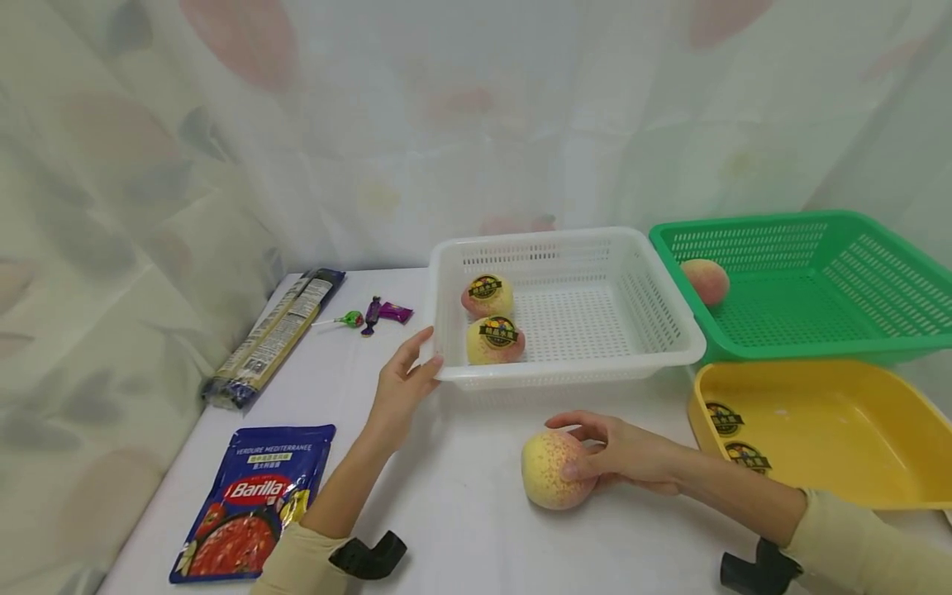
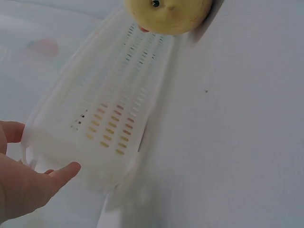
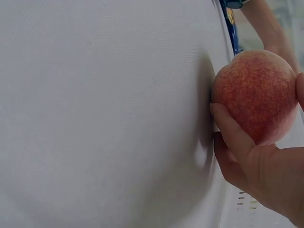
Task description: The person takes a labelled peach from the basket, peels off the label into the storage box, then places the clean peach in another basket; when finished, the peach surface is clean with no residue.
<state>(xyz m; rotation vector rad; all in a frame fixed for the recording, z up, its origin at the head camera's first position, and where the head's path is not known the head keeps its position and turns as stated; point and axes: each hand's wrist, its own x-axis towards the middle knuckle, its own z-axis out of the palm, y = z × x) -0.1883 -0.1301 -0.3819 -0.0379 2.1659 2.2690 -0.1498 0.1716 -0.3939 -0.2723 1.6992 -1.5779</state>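
My right hand (image 1: 632,453) holds a large yellow-and-red peach (image 1: 549,473) at the table, in front of the white basket. From the right wrist view, the peach's redder side faces the camera, with fingers and thumb around it. The white plastic basket (image 1: 568,369) stands at the middle back. Its front left corner is gripped by my left hand (image 1: 397,392), thumb at the front and fingers at the side in the left wrist view. Inside that basket, against its left side, lie two peaches with black labels, one peach (image 1: 487,296) behind the other peach (image 1: 494,340).
To the right stands a green basket (image 1: 833,343) with one peach (image 1: 706,281). A yellow bin (image 1: 825,430) with two black labels sits before it. At left lie a blue sauce pouch (image 1: 253,504), a long package (image 1: 275,339), a lollipop (image 1: 353,318) and purple-wrapped candies (image 1: 394,312).
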